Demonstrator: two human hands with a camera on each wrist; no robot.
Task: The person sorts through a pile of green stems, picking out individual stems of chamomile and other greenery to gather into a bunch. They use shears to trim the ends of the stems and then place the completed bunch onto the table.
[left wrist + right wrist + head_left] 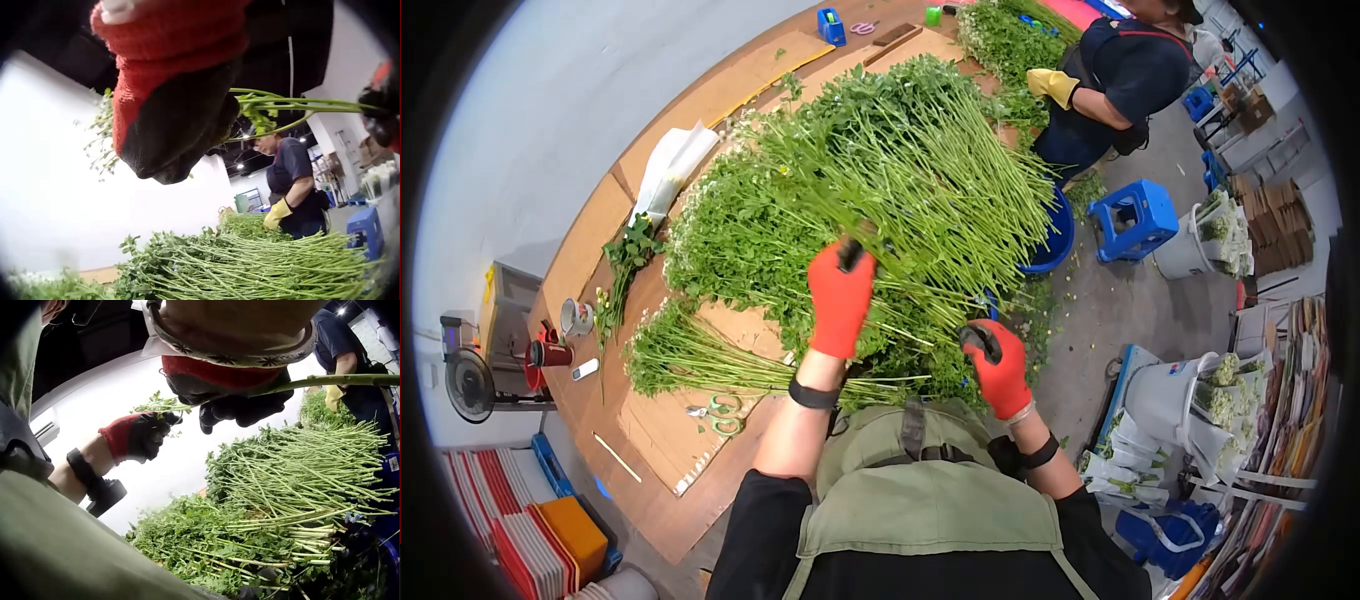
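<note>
My left hand (841, 300), in a red and black glove, grips leafy green flower stems (287, 102) above the pile. Small white blossoms (103, 134) stick out past that fist in the left wrist view. My right hand (1000, 368), gloved alike, pinches the stems' other stretch, close to my body on the right. In the right wrist view a thicker stem (350, 380) runs out from under its curled fingers. Beneath both hands spreads a big heap of cut flower stems (960, 170), leaves to the left and bare ends to the right.
A smaller bunch (700, 355) and green-handled scissors (725, 415) lie nearer me on the table (650, 500). White-wrapped flowers (665, 175) lie at the left. Rightward stand a blue tub (1055, 240), a blue stool (1135, 220) and buckets of flowers. Another person (1125, 80) works across.
</note>
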